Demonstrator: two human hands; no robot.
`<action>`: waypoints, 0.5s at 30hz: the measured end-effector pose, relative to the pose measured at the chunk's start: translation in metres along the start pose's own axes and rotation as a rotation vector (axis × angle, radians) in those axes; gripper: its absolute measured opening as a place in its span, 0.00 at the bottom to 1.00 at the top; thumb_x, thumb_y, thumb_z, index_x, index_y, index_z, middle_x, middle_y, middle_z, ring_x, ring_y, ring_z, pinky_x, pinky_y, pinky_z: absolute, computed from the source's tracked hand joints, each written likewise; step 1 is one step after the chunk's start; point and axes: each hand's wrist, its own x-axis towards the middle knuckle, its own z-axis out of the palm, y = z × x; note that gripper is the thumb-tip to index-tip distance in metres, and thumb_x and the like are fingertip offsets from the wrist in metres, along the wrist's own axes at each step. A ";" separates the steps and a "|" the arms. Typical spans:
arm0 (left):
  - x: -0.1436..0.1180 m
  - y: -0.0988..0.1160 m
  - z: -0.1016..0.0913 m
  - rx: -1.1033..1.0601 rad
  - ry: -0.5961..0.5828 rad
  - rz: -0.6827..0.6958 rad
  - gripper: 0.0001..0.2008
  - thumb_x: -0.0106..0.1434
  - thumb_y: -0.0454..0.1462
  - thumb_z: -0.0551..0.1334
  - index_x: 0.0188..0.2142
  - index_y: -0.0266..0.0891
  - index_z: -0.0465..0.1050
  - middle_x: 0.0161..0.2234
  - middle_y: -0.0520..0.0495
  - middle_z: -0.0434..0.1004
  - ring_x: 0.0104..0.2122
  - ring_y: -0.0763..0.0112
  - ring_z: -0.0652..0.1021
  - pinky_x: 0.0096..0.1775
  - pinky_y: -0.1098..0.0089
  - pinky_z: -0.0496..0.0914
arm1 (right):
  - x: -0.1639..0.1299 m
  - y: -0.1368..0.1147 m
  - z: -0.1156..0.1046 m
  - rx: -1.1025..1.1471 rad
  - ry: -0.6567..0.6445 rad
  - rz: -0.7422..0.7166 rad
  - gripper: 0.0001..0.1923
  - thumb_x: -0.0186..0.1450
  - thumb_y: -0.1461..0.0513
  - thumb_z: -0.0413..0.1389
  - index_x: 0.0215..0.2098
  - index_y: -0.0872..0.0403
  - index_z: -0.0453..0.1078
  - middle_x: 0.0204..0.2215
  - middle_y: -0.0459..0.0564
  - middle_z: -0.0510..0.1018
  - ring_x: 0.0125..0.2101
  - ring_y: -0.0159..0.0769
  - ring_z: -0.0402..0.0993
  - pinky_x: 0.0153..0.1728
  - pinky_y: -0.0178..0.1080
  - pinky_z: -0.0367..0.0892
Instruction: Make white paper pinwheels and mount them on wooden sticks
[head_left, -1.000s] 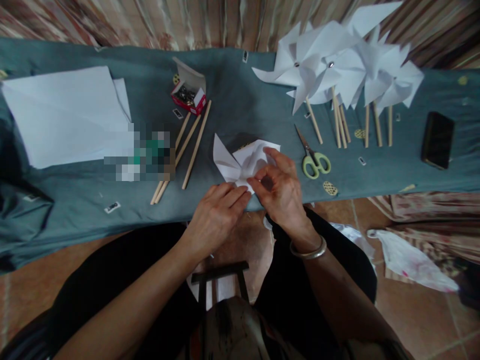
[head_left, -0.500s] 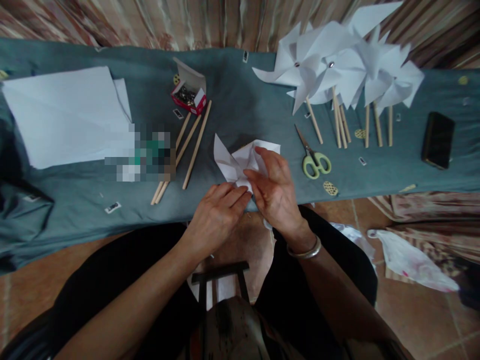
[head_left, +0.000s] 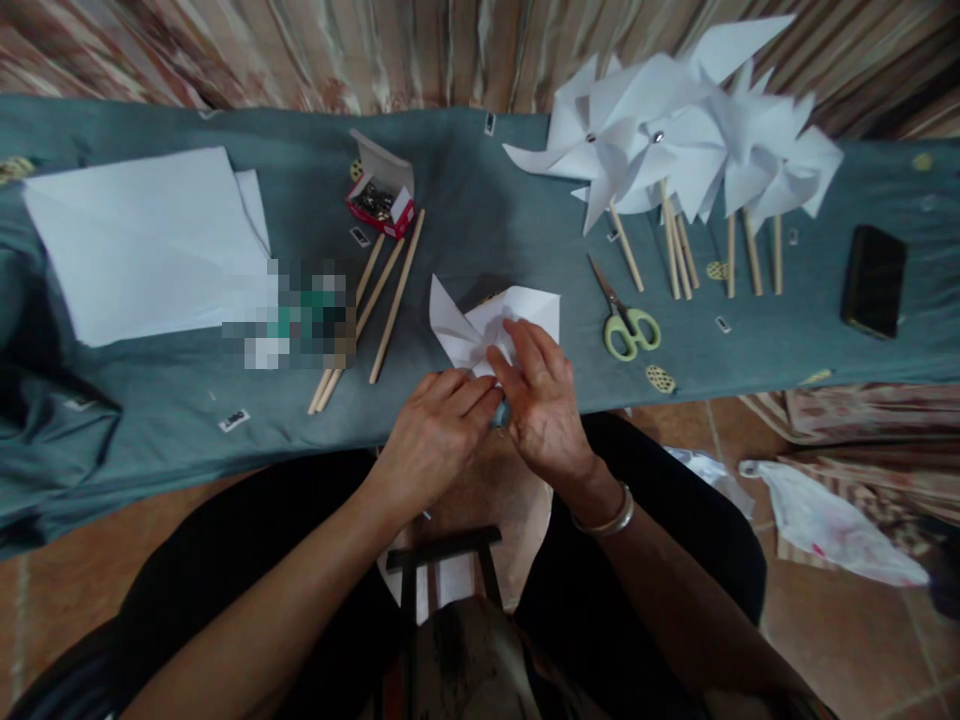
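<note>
A partly folded white paper pinwheel [head_left: 537, 304] lies near the front edge of the cloth-covered table. One pointed blade stands up at its left. My left hand [head_left: 442, 425] grips its near edge, fingers bent over the paper and the fingertips partly hidden. From the right, my right hand [head_left: 544, 410] presses thumb and fingers on the folds by the centre. Green-handled scissors [head_left: 624, 322] lie to the right of the paper. To the left rest three wooden sticks [head_left: 397, 300], beside an open red box [head_left: 381, 205] of small metal pieces.
Several finished pinwheels [head_left: 637, 120] on sticks lie at the back right. A dark phone [head_left: 874, 280] is near the right end of the table. White paper sheets [head_left: 150, 240] lie at the left, by a blurred-out patch. A plastic bag [head_left: 832, 520] sits on the floor.
My right hand has shifted slightly down, its fingers lower on the paper and a lifted fold now pressed flatter. My left hand stays at the near edge. The view has tilted a little.
</note>
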 end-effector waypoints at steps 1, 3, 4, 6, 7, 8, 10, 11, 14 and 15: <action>0.000 0.000 0.000 0.001 -0.005 -0.001 0.10 0.69 0.31 0.56 0.45 0.32 0.75 0.42 0.42 0.81 0.39 0.61 0.76 0.38 0.63 0.72 | -0.001 -0.001 0.001 -0.009 -0.001 0.006 0.30 0.72 0.64 0.41 0.70 0.43 0.46 0.67 0.52 0.58 0.68 0.49 0.50 0.61 0.54 0.57; 0.001 0.000 -0.001 0.003 -0.014 -0.004 0.10 0.69 0.31 0.56 0.44 0.32 0.75 0.42 0.42 0.81 0.39 0.61 0.76 0.38 0.63 0.72 | -0.003 -0.002 0.002 -0.019 -0.005 0.003 0.30 0.72 0.64 0.41 0.70 0.45 0.46 0.67 0.54 0.59 0.69 0.50 0.48 0.60 0.54 0.58; 0.001 0.000 -0.001 0.003 -0.015 -0.006 0.10 0.69 0.31 0.56 0.44 0.32 0.75 0.42 0.42 0.81 0.39 0.61 0.76 0.39 0.63 0.72 | -0.003 -0.002 0.002 -0.015 -0.012 -0.002 0.29 0.72 0.64 0.41 0.70 0.46 0.47 0.67 0.54 0.59 0.69 0.50 0.48 0.59 0.55 0.59; 0.001 0.000 -0.001 0.000 -0.015 -0.006 0.10 0.69 0.31 0.55 0.44 0.32 0.75 0.42 0.42 0.81 0.39 0.61 0.76 0.39 0.62 0.72 | -0.002 -0.001 0.000 0.015 -0.028 -0.005 0.29 0.71 0.63 0.42 0.70 0.44 0.47 0.67 0.54 0.58 0.69 0.51 0.47 0.58 0.55 0.60; 0.001 0.000 -0.001 -0.002 -0.013 -0.007 0.10 0.69 0.31 0.55 0.44 0.32 0.75 0.42 0.42 0.81 0.39 0.61 0.76 0.39 0.62 0.72 | -0.001 0.000 -0.001 0.036 -0.034 0.000 0.29 0.71 0.62 0.42 0.70 0.42 0.48 0.68 0.52 0.58 0.70 0.52 0.46 0.57 0.56 0.60; 0.001 0.000 0.000 -0.003 -0.009 -0.006 0.10 0.69 0.31 0.56 0.44 0.32 0.75 0.42 0.42 0.81 0.39 0.60 0.76 0.39 0.62 0.72 | 0.000 0.000 -0.002 0.056 -0.039 0.006 0.29 0.71 0.62 0.43 0.69 0.39 0.48 0.68 0.51 0.59 0.70 0.52 0.46 0.57 0.56 0.61; 0.001 0.000 0.001 -0.002 -0.002 -0.004 0.10 0.69 0.31 0.56 0.45 0.32 0.75 0.42 0.42 0.81 0.40 0.60 0.76 0.38 0.62 0.72 | 0.002 0.000 -0.003 0.088 -0.047 0.025 0.28 0.71 0.61 0.42 0.68 0.36 0.49 0.67 0.50 0.60 0.70 0.52 0.47 0.57 0.58 0.61; 0.001 0.000 0.001 -0.001 -0.001 -0.005 0.10 0.69 0.31 0.56 0.45 0.33 0.75 0.42 0.42 0.81 0.40 0.60 0.76 0.38 0.62 0.72 | 0.003 0.000 -0.004 0.099 -0.052 0.035 0.28 0.71 0.61 0.42 0.68 0.36 0.50 0.67 0.50 0.60 0.70 0.53 0.47 0.57 0.60 0.60; 0.001 0.000 0.002 0.001 -0.006 -0.007 0.10 0.69 0.31 0.55 0.43 0.33 0.75 0.41 0.42 0.81 0.39 0.60 0.76 0.38 0.61 0.72 | 0.006 -0.002 -0.002 0.104 -0.064 0.048 0.27 0.71 0.62 0.42 0.67 0.38 0.53 0.67 0.50 0.61 0.70 0.52 0.46 0.60 0.61 0.58; 0.001 0.000 0.002 0.003 -0.010 -0.008 0.10 0.69 0.31 0.55 0.42 0.33 0.76 0.41 0.42 0.81 0.39 0.60 0.76 0.38 0.61 0.72 | 0.007 -0.003 -0.002 0.097 -0.062 0.049 0.26 0.71 0.63 0.42 0.66 0.39 0.55 0.66 0.50 0.62 0.70 0.52 0.47 0.60 0.60 0.58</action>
